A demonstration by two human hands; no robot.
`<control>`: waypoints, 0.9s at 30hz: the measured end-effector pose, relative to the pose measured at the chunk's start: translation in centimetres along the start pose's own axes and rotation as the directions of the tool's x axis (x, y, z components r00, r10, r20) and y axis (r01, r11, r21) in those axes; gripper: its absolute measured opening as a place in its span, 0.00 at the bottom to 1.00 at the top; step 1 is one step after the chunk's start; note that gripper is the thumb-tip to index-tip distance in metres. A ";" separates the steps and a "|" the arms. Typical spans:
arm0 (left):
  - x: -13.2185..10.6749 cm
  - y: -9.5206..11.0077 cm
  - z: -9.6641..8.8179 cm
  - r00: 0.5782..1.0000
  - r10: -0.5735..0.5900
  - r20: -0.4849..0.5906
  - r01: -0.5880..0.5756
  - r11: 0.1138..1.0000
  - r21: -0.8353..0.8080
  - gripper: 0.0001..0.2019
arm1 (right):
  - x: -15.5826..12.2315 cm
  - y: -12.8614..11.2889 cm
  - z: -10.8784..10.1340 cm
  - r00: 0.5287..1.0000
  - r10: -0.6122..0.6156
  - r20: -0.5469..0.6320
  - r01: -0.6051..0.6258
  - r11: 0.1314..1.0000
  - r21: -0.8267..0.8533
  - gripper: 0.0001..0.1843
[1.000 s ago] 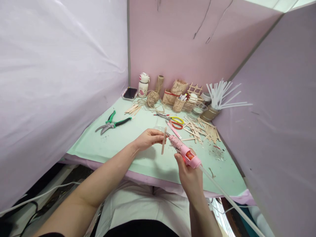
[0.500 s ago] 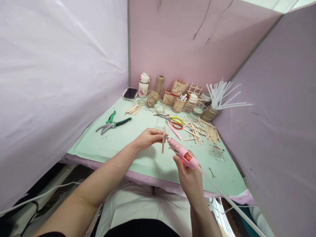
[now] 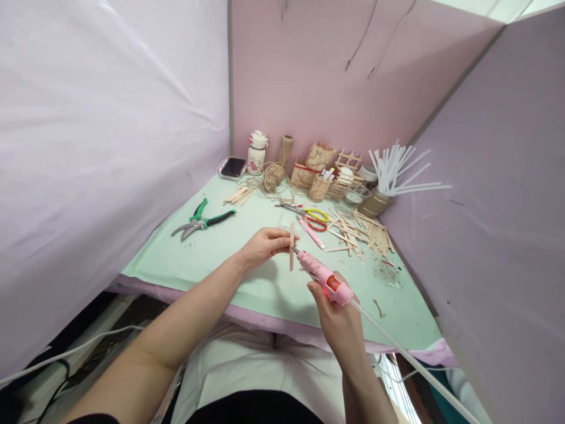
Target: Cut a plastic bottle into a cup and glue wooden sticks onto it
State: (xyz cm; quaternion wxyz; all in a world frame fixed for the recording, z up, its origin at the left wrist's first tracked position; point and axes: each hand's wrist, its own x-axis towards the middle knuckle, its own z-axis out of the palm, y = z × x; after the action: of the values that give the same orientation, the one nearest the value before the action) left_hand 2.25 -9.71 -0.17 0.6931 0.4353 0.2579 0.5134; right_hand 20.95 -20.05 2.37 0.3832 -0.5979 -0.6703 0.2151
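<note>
Between the fingers of my left hand (image 3: 267, 244) is a wooden craft stick (image 3: 292, 259), held upright above the table. My right hand (image 3: 338, 309) is wrapped round a pink hot glue gun (image 3: 324, 275). The gun's metal nozzle points left and is at the stick, just below my left fingertips; whether it touches is too small to tell. A long white glue stick (image 3: 397, 344) runs out of the gun's rear toward the lower right.
Green-handled pruning shears (image 3: 200, 222) lie at the left. Scissors (image 3: 315, 215), a pink cutter (image 3: 312, 234) and loose craft sticks (image 3: 348, 232) lie beyond my hands. Along the back stand a bottle (image 3: 256, 154), twine (image 3: 273, 176), a stick-built cup (image 3: 319, 187) and a jar (image 3: 375, 204) of glue sticks.
The glue gun and my right hand have shifted slightly left and up, with the nozzle moving lower along the craft stick. The craft stick has risen a little in my left hand's grip.
</note>
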 end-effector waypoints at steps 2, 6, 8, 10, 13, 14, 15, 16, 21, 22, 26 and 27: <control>0.0 0.0 0.0 1.000 0.005 0.000 -0.005 1.000 -0.006 0.13 | -0.1 0.1 0.0 1.000 -0.005 0.003 0.006 1.000 -0.006 0.17; 0.1 0.0 0.0 1.000 0.011 -0.018 -0.012 1.000 -0.027 0.13 | -0.1 0.2 0.0 1.000 0.007 0.008 -0.007 1.000 0.002 0.17; 0.2 0.0 0.0 0.999 0.012 -0.048 -0.014 0.999 -0.036 0.14 | -0.1 0.1 -0.1 1.000 -0.017 0.020 0.017 1.000 0.019 0.16; 0.3 0.0 0.0 0.996 0.016 -0.085 -0.020 0.999 -0.042 0.15 | -0.3 -0.1 -0.3 0.997 -0.067 0.038 0.066 0.997 0.034 0.15; 0.5 0.2 -0.2 0.988 0.046 -0.148 -0.056 0.996 -0.064 0.15 | -0.7 -0.2 -1.0 0.993 -0.099 0.070 0.097 0.995 0.027 0.16; 0.6 0.3 -0.3 0.983 0.062 -0.171 -0.076 0.994 -0.078 0.15 | -0.9 -0.1 -1.2 0.992 -0.098 0.079 0.097 0.995 0.022 0.16; 0.7 0.4 -0.3 0.977 0.080 -0.198 -0.100 0.991 -0.094 0.15 | -1.1 0.2 -1.5 0.992 -0.098 0.082 0.097 0.995 0.015 0.16; 0.7 0.5 -0.4 0.969 0.100 -0.226 -0.127 0.986 -0.109 0.15 | -1.1 0.5 -1.8 0.993 -0.096 0.075 0.096 0.995 0.002 0.16; 0.8 1.3 -0.7 0.910 0.207 -0.359 -0.253 0.964 -0.086 0.14 | 0.2 5.0 -3.9 0.996 -0.023 -0.091 0.003 0.976 -0.218 0.15; 0.7 1.4 -0.7 0.899 0.223 -0.376 -0.264 0.963 -0.060 0.14 | 0.7 6.3 -4.4 0.991 -0.005 -0.137 -0.034 0.960 -0.279 0.15; 0.3 1.5 -1.3 0.842 0.329 -0.428 -0.305 0.944 0.126 0.14 | 3.2 11.1 -6.6 0.978 -0.028 -0.207 -0.112 0.768 -0.631 0.14; 0.2 1.4 -1.5 0.820 0.365 -0.440 -0.309 0.931 0.194 0.14 | 3.8 12.1 -7.0 0.970 -0.056 -0.237 -0.135 0.687 -0.714 0.14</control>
State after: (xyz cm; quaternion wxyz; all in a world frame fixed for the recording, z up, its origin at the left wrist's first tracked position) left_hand 0.47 -8.88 0.31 0.4821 0.3755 0.3655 0.7022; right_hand 34.05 -15.24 -1.42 0.1888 -0.7364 -0.6359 -0.1329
